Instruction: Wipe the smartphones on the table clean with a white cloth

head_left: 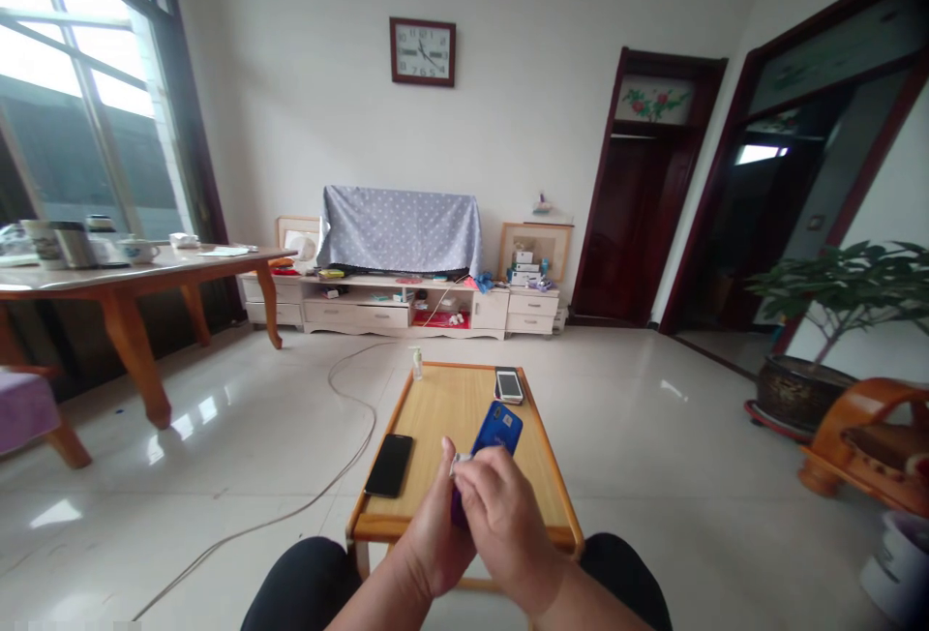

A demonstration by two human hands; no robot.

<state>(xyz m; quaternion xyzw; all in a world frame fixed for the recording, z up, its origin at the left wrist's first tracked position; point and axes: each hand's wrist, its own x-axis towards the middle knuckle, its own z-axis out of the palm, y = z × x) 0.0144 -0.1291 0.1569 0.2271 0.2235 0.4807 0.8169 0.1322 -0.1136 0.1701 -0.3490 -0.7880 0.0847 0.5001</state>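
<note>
A blue smartphone [500, 426], back side up, is tilted over the small wooden table [442, 399]. My left hand [437, 539] is closed around its lower end, thumb pointing up. My right hand [506, 523] is bent over the phone, its fingers pinching a small white wad [459, 463] that looks like tissue or cloth. The phone's lower part is mostly hidden by both hands. To the left on the tabletop lies a black smartphone [390, 465], screen up. A white-framed phone [509, 385] rests on a dark one at the far right corner.
A small pump bottle [417, 363] stands at the table's far left corner. On the floor to the left runs a long cable [290, 515]. Beyond are a TV cabinet [355, 314], a dining table [123, 287], a potted plant [802, 384] and a wooden chair [871, 447].
</note>
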